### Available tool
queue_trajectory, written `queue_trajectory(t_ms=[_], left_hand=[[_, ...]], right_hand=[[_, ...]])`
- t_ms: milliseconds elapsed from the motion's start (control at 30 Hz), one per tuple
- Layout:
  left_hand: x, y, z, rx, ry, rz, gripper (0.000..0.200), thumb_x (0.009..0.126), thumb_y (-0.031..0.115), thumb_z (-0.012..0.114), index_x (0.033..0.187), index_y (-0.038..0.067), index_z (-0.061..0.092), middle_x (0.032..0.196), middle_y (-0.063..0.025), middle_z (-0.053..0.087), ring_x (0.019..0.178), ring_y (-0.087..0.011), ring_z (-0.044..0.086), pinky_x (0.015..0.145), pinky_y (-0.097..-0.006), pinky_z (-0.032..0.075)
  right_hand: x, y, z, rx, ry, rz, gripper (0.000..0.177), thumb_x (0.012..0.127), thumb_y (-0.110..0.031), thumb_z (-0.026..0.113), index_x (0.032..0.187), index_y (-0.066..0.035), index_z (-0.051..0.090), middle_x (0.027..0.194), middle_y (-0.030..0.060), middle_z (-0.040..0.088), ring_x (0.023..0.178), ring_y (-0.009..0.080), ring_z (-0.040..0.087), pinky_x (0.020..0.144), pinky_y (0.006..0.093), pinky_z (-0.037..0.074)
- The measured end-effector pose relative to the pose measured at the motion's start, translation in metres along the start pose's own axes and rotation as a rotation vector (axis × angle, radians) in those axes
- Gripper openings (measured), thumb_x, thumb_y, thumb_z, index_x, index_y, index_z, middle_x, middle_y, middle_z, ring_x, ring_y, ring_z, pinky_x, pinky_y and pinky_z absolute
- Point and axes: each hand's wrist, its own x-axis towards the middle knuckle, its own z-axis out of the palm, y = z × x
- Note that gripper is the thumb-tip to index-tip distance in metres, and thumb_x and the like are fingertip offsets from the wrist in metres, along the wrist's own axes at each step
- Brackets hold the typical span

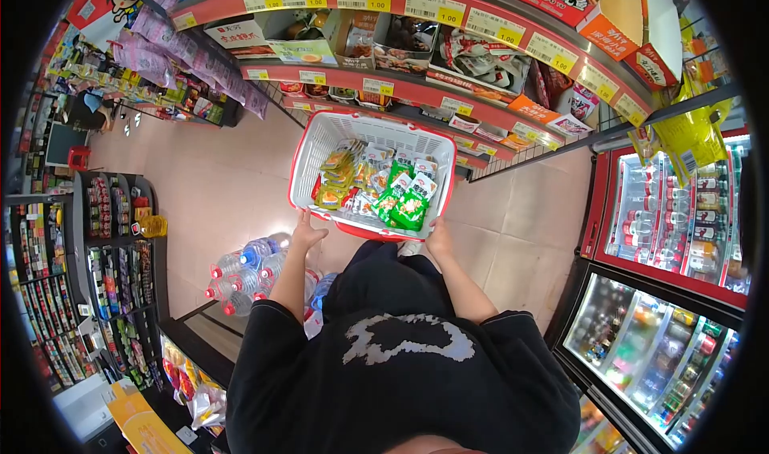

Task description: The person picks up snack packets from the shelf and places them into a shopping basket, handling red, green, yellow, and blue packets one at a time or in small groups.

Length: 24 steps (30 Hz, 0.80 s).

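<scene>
A white shopping basket (300, 183) with a red rim is held level in front of my body. My left hand (305, 231) grips its near left corner, with the thumb sticking out. At the near right corner my right hand (439, 240) has hold of the rim, its fingers mostly hidden by the basket. Inside lie several small snack packets: yellow ones (337, 171) on the left, white ones (376, 165) in the middle, and green ones (409, 210) on the right.
Snack shelves (448, 9) with price tags stand just beyond the basket. Glass-door drink fridges (665, 221) are on the right. Several large water bottles (248, 274) stand on the floor at left, near a dark display rack (120, 254). Yellow bags (697, 129) hang at upper right.
</scene>
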Motion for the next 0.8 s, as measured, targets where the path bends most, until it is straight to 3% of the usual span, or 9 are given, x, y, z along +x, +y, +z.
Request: queue_trajectory(t_ms=[200,300,433,533,733,800], left_hand=[[0.0,0.009,-0.003,-0.108,-0.028,-0.052,0.1,0.049,0.026,0.066,0.133,-0.007,0.022,0.14,-0.0278,0.011,0.133,-0.0287,0.011,0.105,-0.0291,0.022],[0.005,0.012,-0.002,0.028,-0.056,-0.13,0.104,0.048,0.031,0.064,0.135,-0.003,0.019,0.142,-0.0255,0.003,0.131,-0.0272,0.022,0.102,-0.0297,0.029],[0.012,0.014,-0.003,0.028,-0.085,-0.166,0.104,0.049,0.032,0.064,0.136,-0.003,0.018,0.142,-0.0258,0.002,0.131,-0.0269,0.022,0.102,-0.0295,0.028],[0.002,0.023,-0.009,0.008,-0.089,-0.148,0.107,0.049,0.037,0.067,0.135,-0.003,0.018,0.141,-0.0267,0.002,0.13,-0.0274,0.022,0.103,-0.0298,0.027],[-0.006,0.013,-0.013,0.039,-0.075,-0.034,0.109,0.05,0.045,0.069,0.135,-0.003,0.02,0.141,-0.0272,0.004,0.129,-0.0298,0.025,0.102,-0.0317,0.028],[-0.011,0.017,-0.015,0.169,-0.057,-0.012,0.099,0.055,0.036,0.067,0.135,-0.001,0.022,0.142,-0.0245,0.006,0.12,-0.0296,0.039,0.095,-0.0343,0.038]], right_hand=[[0.007,0.006,-0.001,-0.051,-0.073,-0.008,0.032,0.069,-0.001,0.056,0.096,-0.009,0.041,0.1,0.017,0.05,0.096,0.0343,0.052,0.079,0.0417,0.042],[0.012,0.008,0.001,-0.058,-0.099,-0.004,0.03,0.07,-0.001,0.055,0.095,-0.009,0.041,0.099,0.0164,0.051,0.095,0.0329,0.053,0.079,0.0406,0.042],[0.018,0.009,0.004,-0.063,-0.099,0.002,0.029,0.067,0.001,0.055,0.091,-0.008,0.041,0.096,0.0173,0.051,0.091,0.0317,0.053,0.079,0.039,0.041],[0.02,0.007,0.002,0.024,-0.06,-0.076,0.031,0.057,0.009,0.055,0.082,-0.005,0.043,0.09,0.0192,0.051,0.089,0.0348,0.052,0.075,0.0379,0.043],[0.02,-0.011,-0.007,-0.037,-0.129,0.06,0.029,0.057,0.005,0.056,0.082,-0.005,0.043,0.091,0.0191,0.051,0.089,0.0351,0.052,0.074,0.0383,0.044],[0.024,-0.007,-0.001,-0.047,-0.074,0.037,0.028,0.058,0.005,0.054,0.082,-0.005,0.043,0.087,0.019,0.051,0.086,0.035,0.053,0.072,0.0385,0.044]])
